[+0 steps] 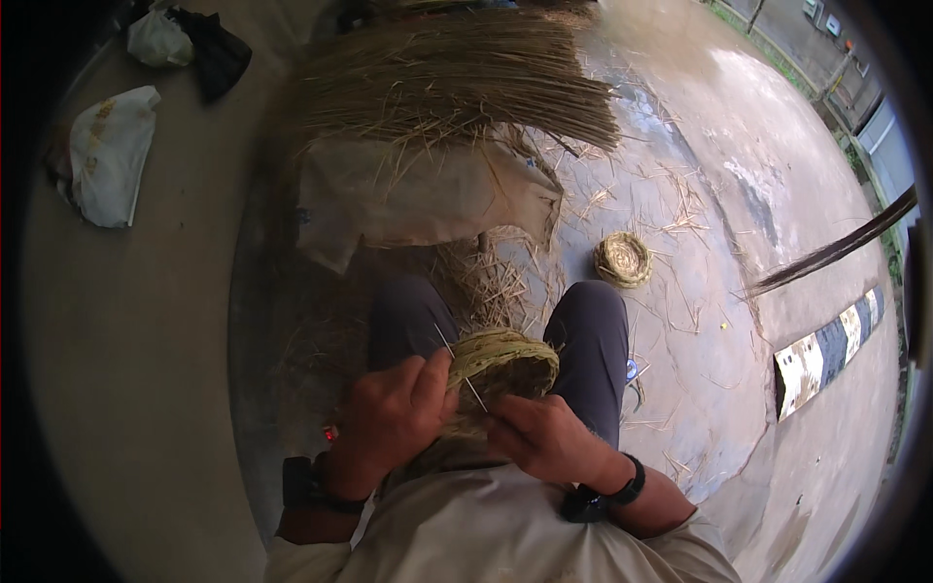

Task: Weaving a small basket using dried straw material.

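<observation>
A small round basket (505, 352) of woven straw, its rim greenish, rests between my knees close to my body. My left hand (394, 413) is closed on its left side, the thumb and fingers pressed at the rim. A thin metal needle (473, 391) slants through the rim, its far tip rising above my left fingers. My right hand (546, 437) pinches the near end of this needle just in front of the basket. The fingers partly hide the basket's near wall, and any strand on the needle is too fine to tell.
A second straw basket (623, 259) stands on the floor beyond my right knee. Ahead lies a big bundle of dry stalks (457, 78) behind a pale cloth sheet (428, 189). Loose straw (486, 282) litters the ground. Bags (112, 155) lie far left; a striped board (831, 350) lies right.
</observation>
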Tool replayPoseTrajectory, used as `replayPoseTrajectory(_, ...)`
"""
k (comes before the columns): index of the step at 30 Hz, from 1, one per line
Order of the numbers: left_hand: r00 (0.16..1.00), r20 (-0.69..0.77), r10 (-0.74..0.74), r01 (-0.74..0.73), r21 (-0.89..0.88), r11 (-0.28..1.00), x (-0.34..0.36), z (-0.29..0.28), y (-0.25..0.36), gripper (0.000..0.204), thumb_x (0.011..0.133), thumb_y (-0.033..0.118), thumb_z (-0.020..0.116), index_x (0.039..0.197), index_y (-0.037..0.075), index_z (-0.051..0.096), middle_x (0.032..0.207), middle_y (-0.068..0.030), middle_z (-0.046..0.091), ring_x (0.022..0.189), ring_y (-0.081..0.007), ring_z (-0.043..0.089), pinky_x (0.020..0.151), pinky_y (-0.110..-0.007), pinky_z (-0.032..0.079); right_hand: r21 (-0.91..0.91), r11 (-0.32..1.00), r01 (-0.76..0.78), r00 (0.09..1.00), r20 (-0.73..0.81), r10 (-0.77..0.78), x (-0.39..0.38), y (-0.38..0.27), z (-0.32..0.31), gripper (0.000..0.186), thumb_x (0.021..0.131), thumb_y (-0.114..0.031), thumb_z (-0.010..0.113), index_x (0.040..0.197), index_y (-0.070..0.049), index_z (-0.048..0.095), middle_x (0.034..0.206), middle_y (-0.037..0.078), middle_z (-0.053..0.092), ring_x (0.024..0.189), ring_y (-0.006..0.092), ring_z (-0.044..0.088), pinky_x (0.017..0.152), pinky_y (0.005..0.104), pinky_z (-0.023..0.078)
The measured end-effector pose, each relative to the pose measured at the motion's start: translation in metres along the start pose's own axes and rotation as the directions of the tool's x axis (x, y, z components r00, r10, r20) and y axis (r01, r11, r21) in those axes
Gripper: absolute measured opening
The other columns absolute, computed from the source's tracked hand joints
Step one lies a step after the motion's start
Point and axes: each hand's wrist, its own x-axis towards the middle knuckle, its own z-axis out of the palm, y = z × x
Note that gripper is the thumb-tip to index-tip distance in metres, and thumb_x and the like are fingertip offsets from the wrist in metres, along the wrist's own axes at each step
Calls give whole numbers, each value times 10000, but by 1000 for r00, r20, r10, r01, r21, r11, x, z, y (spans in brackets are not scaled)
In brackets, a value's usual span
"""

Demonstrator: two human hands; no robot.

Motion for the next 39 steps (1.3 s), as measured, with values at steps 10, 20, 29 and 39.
replayPoseTrajectory(10, 953, -64, 297, -295, 35, 955, -6, -11, -10, 437, 831, 84, 761, 1243, -2, 642, 894, -68, 577, 666, -211, 612, 553, -371, 474, -152, 981, 124, 990, -53, -133, -30, -29, -27, 217, 941, -81, 742, 1143, -5, 719, 886, 145, 707, 766, 349, 698, 687, 430, 563)
replayPoseTrajectory(20, 897, -212, 388, -381, 71, 922, -18, -24, -14, 341, 891, 37, 763, 1205, 47, 632, 951, -66, 593, 669, -182, 587, 540, -360, 430, -162, 987, 19, 934, -349, -75, -55, -15, -47, 150, 922, 4, 742, 1072, 2, 736, 775, 130, 679, 669, 281, 674, 594, 374, 523)
replayPoseTrajectory(29, 877, -260, 403, -391, 98, 915, -14, -28, -12, 344, 884, 89, 789, 1200, 97, 652, 926, -37, 590, 641, -143, 558, 516, -311, 406, -205, 977, 58, 910, -391, -136, -43, -34, -58, 195, 896, -4, 766, 1090, -1, 744, 758, 94, 622, 635, 251, 614, 578, 364, 497)
replayPoseTrajectory(39, 871, -210, 443, -432, 98, 896, -10, -27, -7, 317, 875, 36, 794, 1154, 56, 644, 934, -64, 592, 657, -165, 577, 526, -332, 427, -213, 947, 241, 946, -167, -279, 20, -59, -61, 218, 929, -4, 722, 1146, -5, 726, 861, 139, 654, 810, 285, 695, 705, 399, 546)
